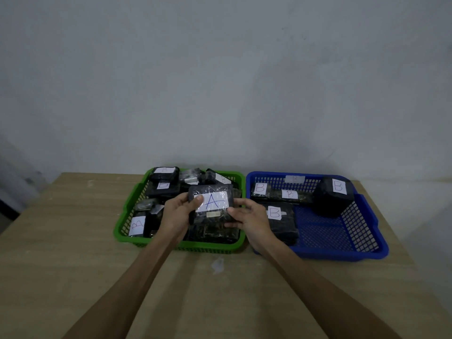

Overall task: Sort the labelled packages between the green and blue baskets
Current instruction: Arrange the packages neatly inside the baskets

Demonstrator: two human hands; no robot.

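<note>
Pale wood table [61,241] against grey wall [220,69], filling lower frame. Blue basket [342,253] on right half of table, touching green basket [127,211] on its left, rims side by side. Green basket crowded with black-wrapped packages, several with white labels: B-labelled package [137,225] at near left corner, another B package [163,185] toward far left, top far-left package [165,172] with label too faint to read, tilted B package [221,178] at far right. Blue basket holding bulky black package [332,198] with B label at far right, flat B package [281,216] at near left, long B package [289,195] behind it, small B package [260,189] at far left corner; near right floor of basket bare mesh. Bare forearms reaching in from bottom edge. Left hand [179,211] and right hand [247,216] both gripping A-labelled package [211,206], raised over right part of green basket, label facing camera; left thumb over label's left edge, right fingers curled round right edge. Whitish smudge [217,264] on table between forearms.
</note>
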